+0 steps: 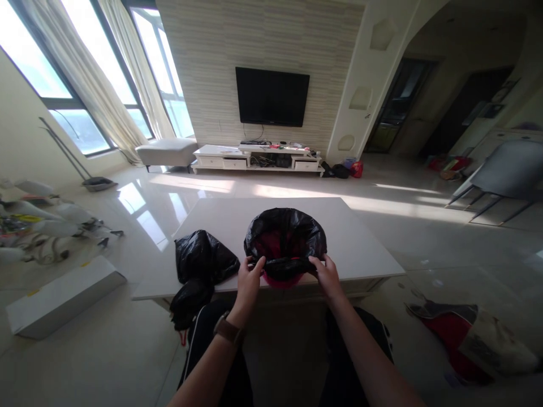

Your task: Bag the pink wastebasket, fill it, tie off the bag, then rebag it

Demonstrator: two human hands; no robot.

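Observation:
A red bin (283, 281) stands at the near edge of the white table, lined with a black trash bag (292, 217) folded over its rim. My left hand (250, 274) grips the bag at the near left of the rim, its thumb on top. At the near right of the rim, my right hand (326, 274) pinches the same bag in a like way. Red wall shows through the thin plastic inside the bin. To the left, a bunched black plastic bag (203, 254) lies on the table, part of it hanging over the edge.
The white table (360, 237) is in front of my knees. A long white box (63, 294) lies on the floor at left, near a pile of equipment (51, 220). Red and beige bags (462, 333) rest on the floor at right. A television (272, 96) hangs above a low cabinet (220, 158).

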